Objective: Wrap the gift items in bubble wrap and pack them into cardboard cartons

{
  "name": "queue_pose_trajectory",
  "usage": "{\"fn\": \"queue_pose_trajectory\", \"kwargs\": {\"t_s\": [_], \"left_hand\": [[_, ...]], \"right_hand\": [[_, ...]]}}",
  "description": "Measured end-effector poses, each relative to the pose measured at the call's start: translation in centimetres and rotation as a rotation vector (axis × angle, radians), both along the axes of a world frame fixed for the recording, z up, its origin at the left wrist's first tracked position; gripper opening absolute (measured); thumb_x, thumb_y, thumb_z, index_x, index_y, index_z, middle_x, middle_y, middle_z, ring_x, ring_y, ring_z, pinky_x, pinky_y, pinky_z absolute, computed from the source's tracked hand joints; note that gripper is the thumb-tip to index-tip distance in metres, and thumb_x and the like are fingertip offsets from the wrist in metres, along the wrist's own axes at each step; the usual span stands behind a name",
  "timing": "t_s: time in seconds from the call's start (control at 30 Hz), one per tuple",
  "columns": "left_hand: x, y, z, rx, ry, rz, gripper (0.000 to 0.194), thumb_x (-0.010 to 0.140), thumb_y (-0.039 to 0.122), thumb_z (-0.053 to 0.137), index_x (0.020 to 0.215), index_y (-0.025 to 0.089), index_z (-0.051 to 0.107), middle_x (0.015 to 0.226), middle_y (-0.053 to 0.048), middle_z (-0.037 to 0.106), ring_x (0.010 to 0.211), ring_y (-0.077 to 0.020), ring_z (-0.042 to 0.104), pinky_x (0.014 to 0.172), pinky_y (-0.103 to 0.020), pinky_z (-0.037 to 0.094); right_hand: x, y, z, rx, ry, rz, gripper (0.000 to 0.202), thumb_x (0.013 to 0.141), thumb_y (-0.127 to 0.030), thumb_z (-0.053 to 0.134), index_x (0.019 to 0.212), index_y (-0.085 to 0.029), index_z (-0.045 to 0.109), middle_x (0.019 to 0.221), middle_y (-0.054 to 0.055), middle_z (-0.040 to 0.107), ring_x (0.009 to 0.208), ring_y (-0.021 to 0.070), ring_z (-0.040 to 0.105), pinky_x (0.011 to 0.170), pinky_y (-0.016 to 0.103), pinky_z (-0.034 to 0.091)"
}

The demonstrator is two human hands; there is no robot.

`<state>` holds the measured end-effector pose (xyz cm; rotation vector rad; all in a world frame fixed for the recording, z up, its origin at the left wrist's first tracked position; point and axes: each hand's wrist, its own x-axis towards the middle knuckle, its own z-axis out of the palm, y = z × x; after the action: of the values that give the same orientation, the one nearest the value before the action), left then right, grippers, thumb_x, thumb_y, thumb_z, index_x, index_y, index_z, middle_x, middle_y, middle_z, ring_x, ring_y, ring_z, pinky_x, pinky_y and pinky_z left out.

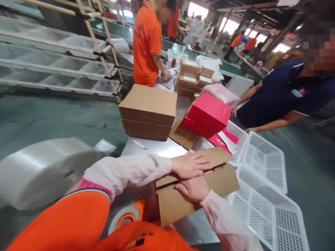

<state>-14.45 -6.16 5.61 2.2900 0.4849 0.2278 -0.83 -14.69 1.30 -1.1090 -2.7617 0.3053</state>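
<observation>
On the metal table in front of me lies a cardboard box [175, 205] with its top flaps folded inward and a narrow gap between them. My left hand [190, 165] rests flat on the far flap, fingers stretched out toward the right. Just below it, my right hand [195, 188] presses on the near flap; its thumb points left and its other fingers are partly hidden under my left hand. Something with reddish marks shows through the gap. Both forearms wear pale sleeve covers.
A stack of flat cardboard [148, 111] and red boxes [206, 115] stand beyond. White plastic baskets [272, 209] line the right side. A tape roll [125, 218] sits near my body, a big plastic roll [47, 170] at left. A person in dark blue [285, 94] touches a basket.
</observation>
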Motion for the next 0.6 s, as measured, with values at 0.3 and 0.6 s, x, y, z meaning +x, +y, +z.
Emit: {"fn": "queue_pose_trajectory", "kwargs": {"t_s": [0.3,0.6], "left_hand": [[0.1,-2.7,-1.5,0.061,0.105,0.109,0.055,0.104,0.043,0.033,0.155,0.021,0.036,0.163,-0.011,0.031,0.153,-0.0311,0.019,0.123,-0.062,0.01],[-0.5,-1.8,-1.1,0.029,0.361,0.107,0.076,0.096,0.067,0.038,0.159,0.028,0.024,0.169,-0.013,0.006,0.155,-0.0377,0.006,0.114,-0.069,0.026]], "right_hand": [[7.6,-4.2,-3.2,0.64,0.262,-0.4,0.077,0.093,-0.066,0.046,0.152,-0.017,0.038,0.137,0.019,0.058,0.133,0.0384,0.048,0.111,0.062,0.035],[8.5,-2.5,-2.8,0.472,-0.001,-0.367,0.085,0.098,-0.05,0.039,0.158,0.0,0.007,0.165,0.024,0.015,0.154,0.0372,0.001,0.121,0.065,0.013]]}}
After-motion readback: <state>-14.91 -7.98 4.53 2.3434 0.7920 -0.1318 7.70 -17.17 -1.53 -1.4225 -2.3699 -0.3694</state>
